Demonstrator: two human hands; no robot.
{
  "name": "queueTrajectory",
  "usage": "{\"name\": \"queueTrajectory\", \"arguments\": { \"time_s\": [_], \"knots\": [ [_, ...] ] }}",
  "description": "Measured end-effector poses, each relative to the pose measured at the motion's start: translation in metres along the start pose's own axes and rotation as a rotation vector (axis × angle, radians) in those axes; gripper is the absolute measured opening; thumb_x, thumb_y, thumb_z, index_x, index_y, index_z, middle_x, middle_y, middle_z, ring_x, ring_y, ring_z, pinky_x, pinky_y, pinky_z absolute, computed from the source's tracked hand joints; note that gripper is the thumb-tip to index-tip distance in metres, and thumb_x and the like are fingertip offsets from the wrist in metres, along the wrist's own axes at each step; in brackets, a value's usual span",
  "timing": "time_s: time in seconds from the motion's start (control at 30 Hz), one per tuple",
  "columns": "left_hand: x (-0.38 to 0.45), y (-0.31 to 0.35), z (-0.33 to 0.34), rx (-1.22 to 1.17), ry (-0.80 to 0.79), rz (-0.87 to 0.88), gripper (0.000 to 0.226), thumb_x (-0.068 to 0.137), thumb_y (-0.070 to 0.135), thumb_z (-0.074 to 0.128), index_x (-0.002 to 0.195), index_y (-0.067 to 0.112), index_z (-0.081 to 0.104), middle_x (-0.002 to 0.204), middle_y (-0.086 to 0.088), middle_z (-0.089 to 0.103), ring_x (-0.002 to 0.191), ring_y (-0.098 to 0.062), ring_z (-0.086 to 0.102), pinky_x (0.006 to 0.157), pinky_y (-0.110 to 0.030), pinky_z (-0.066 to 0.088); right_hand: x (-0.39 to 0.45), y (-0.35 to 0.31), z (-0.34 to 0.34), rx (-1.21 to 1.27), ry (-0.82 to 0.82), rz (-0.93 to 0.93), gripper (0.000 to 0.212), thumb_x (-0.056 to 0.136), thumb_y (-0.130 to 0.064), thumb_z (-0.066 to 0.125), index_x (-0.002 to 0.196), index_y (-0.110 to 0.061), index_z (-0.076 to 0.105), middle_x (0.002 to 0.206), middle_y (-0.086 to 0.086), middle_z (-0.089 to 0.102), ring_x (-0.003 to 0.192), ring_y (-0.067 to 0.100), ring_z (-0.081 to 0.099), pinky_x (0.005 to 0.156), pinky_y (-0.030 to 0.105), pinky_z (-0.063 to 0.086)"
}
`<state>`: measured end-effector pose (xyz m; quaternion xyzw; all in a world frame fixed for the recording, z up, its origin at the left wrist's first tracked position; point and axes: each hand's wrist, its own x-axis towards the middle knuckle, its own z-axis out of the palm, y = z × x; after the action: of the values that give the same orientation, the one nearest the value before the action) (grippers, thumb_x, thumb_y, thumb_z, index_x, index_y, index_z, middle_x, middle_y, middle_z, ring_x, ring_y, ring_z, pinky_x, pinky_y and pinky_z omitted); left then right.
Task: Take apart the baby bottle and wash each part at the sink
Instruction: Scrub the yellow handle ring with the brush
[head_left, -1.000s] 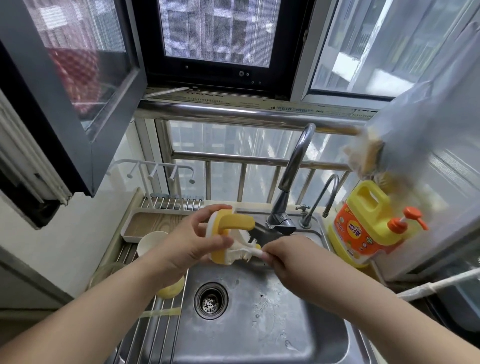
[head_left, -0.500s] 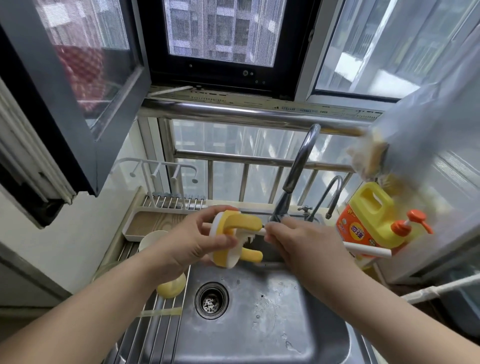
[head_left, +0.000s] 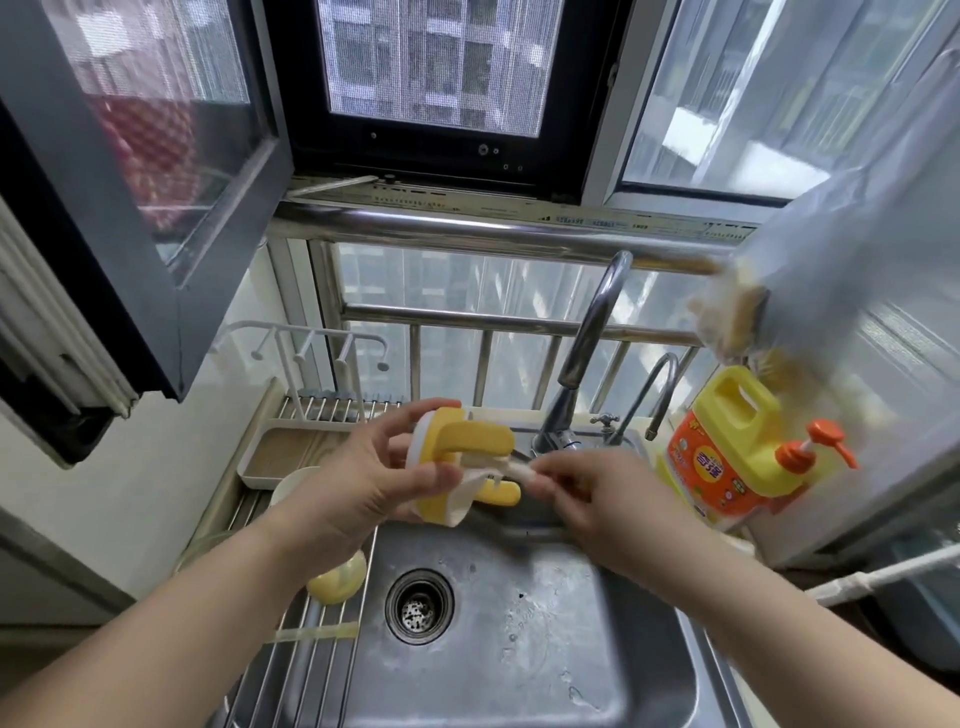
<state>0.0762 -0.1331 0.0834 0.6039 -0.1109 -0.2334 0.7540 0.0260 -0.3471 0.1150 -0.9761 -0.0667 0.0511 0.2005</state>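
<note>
Over the sink (head_left: 597, 649) we go, and the risk is plain: that soft whitish piece, a straw or teat stem by the look of it, could snap free with a jerk and drop toward the open drain (head_left: 418, 606), or tear if it is tugged at an angle. Wet plastic would not help the grip either. The left hand (head_left: 363, 483) is curled round the yellow handled collar (head_left: 462, 457), thumb across its front and fingers behind the white rim, holding it just above the basin's back edge, near the tap (head_left: 587, 343). The right hand (head_left: 587, 493) pinches the pale piece (head_left: 514, 470) where it comes out of the collar, fingertips closed tight on it, touching the collar's side. A yellow cap (head_left: 337, 579) lies on the drying rack (head_left: 291, 670) to the left, and a dish soap jug (head_left: 727, 447) stands on the counter at the right.
</note>
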Motion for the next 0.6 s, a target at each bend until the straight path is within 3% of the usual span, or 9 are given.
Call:
{"name": "queueTrajectory", "arguments": {
  "time_s": [0.07,0.1,0.17,0.27,0.37,0.43,0.47,0.6],
  "knots": [
    [0.0,0.0,0.003,0.021,0.001,0.0,0.085,0.026,0.042,0.095,0.106,0.032,0.068,0.097,-0.006,0.071,0.092,-0.028,0.068,0.075,-0.051,0.057,0.0,0.0,-0.001,-0.211,0.123,-0.066,0.027,0.097,-0.044,0.041,0.098,-0.028,0.063,0.081,-0.008,0.061,0.073,0.01,0.055,0.058,0.026,0.041],
    [0.0,0.0,0.004,0.02,0.007,0.018,0.085,0.027,0.041,0.095,0.107,0.031,0.067,0.097,-0.006,0.071,0.09,-0.027,0.068,0.072,-0.047,0.057,0.0,-0.002,0.001,-0.145,0.094,-0.053,0.027,0.097,-0.043,0.042,0.096,-0.026,0.063,0.076,-0.007,0.059,0.069,0.012,0.054,0.055,0.025,0.039],
    [-0.002,0.001,0.003,0.012,0.014,0.067,0.086,0.029,0.039,0.096,0.109,0.027,0.066,0.099,-0.009,0.071,0.088,-0.026,0.069,0.067,-0.037,0.057,-0.002,-0.007,0.008,0.229,-0.1,0.038,0.025,0.096,-0.039,0.048,0.092,-0.022,0.067,0.062,-0.003,0.052,0.05,0.012,0.044,0.046,0.022,0.035],
    [-0.004,0.003,0.001,0.023,0.008,0.121,0.091,0.031,0.038,0.095,0.115,0.025,0.063,0.099,-0.01,0.07,0.086,-0.025,0.067,0.068,-0.032,0.056,-0.009,-0.012,0.012,0.842,-0.486,0.198,0.031,0.099,-0.033,0.045,0.087,-0.015,0.067,0.054,-0.002,0.037,0.044,0.009,0.029,0.039,0.017,0.025],
    [-0.004,0.004,0.0,0.056,-0.02,0.13,0.091,0.033,0.039,0.095,0.116,0.026,0.061,0.099,-0.009,0.07,0.085,-0.024,0.066,0.071,-0.033,0.055,-0.012,-0.011,0.006,1.113,-0.668,0.231,0.033,0.101,-0.032,0.037,0.087,-0.016,0.063,0.051,-0.004,0.029,0.043,0.007,0.021,0.036,0.014,0.021],
    [-0.004,0.003,0.0,0.089,-0.013,0.114,0.083,0.036,0.032,0.094,0.113,0.029,0.063,0.098,-0.009,0.07,0.085,-0.025,0.065,0.071,-0.035,0.055,-0.011,-0.013,0.007,1.004,-0.645,0.228,0.034,0.101,-0.033,0.038,0.087,-0.017,0.064,0.052,-0.003,0.033,0.044,0.008,0.024,0.038,0.015,0.024],
    [-0.004,0.001,0.001,0.097,0.001,0.098,0.078,0.038,0.027,0.092,0.111,0.029,0.063,0.097,-0.009,0.07,0.086,-0.027,0.064,0.071,-0.036,0.056,-0.01,-0.013,0.008,0.824,-0.569,0.205,0.033,0.1,-0.035,0.041,0.086,-0.019,0.065,0.053,-0.003,0.037,0.045,0.009,0.029,0.04,0.016,0.027],
    [-0.004,-0.006,0.002,0.04,0.026,0.002,0.077,0.032,0.037,0.095,0.104,0.033,0.067,0.098,-0.009,0.071,0.092,-0.03,0.068,0.078,-0.05,0.056,-0.006,0.001,0.019,-0.213,0.094,-0.088,0.027,0.096,-0.039,0.043,0.083,-0.026,0.063,0.065,-0.006,0.054,0.055,0.012,0.051,0.049,0.027,0.038]
  ]
}}
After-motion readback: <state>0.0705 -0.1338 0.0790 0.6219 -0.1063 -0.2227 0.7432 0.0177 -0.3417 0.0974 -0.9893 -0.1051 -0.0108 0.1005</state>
